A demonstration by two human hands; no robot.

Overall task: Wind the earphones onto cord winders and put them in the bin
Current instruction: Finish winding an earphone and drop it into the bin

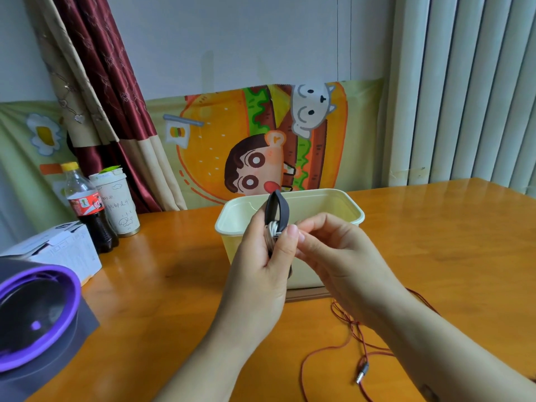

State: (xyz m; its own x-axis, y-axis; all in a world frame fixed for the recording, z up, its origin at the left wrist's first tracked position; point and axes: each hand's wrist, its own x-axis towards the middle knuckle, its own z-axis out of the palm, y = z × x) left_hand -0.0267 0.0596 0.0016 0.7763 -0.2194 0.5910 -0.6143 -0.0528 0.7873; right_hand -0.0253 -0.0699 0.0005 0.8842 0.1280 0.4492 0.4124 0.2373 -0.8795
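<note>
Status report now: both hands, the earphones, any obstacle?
Left hand grips dark cord winder with white cord. Right hand pinching beside. Red earphone cable loose on table. Bin unobstructed.

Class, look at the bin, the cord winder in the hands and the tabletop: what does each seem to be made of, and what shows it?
Bin: cream plastic, likely; smooth moulded rim, soft sheen.
Cord winder: dark, matte, bent band, probably rubber or silicone.
Table: orange wood or wood-look laminate, glossy; grain lines and reflections show.

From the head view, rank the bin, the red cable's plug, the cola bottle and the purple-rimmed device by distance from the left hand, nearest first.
From the left hand:
1. Bin, directly behind it.
2. Red cable's plug, on the table, lower right.
3. Cola bottle, far left by the curtain.
4. Purple-rimmed device, left edge; nearly level with the bottle, too close to call.
</note>
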